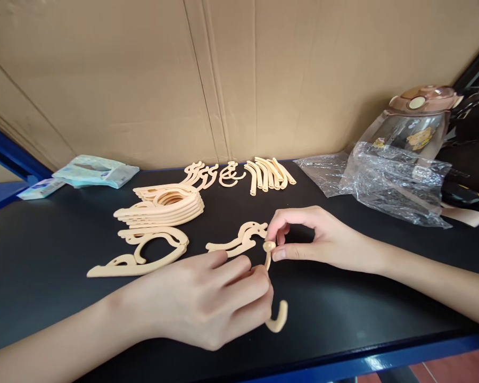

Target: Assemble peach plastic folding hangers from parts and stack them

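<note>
My left hand (207,300) is closed around a peach plastic hook piece (277,318), whose curved end sticks out below my fingers. My right hand (315,239) pinches the round top end of that same hook between thumb and forefinger. Just behind my fingers a peach horse-shaped flat part (239,240) lies on the black table (43,266). Left of it lies a single hanger-arm piece (143,255), with a stack of similar curved pieces (163,205) behind it.
Rows of small peach parts (207,174) and straight curved rods (268,173) lie along the back by the cardboard wall. Crumpled clear plastic (387,183) and a bear-print water bottle (417,125) sit at right. A tissue pack (93,170) lies back left.
</note>
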### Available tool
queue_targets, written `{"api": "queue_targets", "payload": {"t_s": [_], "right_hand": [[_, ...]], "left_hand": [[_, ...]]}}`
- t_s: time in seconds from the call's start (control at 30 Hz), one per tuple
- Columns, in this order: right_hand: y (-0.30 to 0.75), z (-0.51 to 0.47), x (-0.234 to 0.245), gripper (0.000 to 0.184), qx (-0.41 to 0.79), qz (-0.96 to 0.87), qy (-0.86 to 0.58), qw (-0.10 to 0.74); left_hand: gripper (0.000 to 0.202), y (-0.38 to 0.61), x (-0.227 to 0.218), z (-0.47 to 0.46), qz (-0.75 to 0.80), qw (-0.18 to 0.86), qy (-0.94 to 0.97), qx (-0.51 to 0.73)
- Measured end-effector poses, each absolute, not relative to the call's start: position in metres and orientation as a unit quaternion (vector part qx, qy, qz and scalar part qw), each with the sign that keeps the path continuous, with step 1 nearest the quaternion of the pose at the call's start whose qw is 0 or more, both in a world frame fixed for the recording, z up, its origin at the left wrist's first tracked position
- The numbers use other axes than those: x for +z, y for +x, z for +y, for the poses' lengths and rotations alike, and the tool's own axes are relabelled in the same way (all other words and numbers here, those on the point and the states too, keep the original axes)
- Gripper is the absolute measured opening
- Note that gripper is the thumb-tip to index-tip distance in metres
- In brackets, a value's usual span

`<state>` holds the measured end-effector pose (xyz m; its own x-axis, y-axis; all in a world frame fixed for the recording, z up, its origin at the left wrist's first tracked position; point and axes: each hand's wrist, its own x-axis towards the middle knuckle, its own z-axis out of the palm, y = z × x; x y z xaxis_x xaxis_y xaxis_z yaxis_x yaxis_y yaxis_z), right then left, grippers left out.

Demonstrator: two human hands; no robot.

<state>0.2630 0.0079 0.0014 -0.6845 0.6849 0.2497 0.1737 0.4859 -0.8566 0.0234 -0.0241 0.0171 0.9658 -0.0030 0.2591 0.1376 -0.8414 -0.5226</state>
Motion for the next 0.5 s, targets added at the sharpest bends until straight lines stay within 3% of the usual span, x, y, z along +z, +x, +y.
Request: {"api": "queue_targets", "payload": {"t_s": [0.13, 0.27, 0.5], "right_hand": [[0.2639, 0.0054, 0.0022, 0.013, 0.417, -0.823, -0.258, 0.286], [0.2626, 0.0026, 0.0, 0.033, 0.392, -0.846, -0.234, 0.275], [0.2646, 0.0037, -0.0002, 0.01, 0.271, -0.901, -0.219, 0.257]], "left_hand": [[0.019, 0.0275, 0.0134, -0.0255, -0.039, 0.253, -0.958, -0.132], [0.017, 0.0306, 0.0097, -0.0258, -0.034, 0.257, -0.957, -0.129], [0.019, 0.0301, 0.0091, -0.0229, -0.04, 0.249, -0.958, -0.134]]}}
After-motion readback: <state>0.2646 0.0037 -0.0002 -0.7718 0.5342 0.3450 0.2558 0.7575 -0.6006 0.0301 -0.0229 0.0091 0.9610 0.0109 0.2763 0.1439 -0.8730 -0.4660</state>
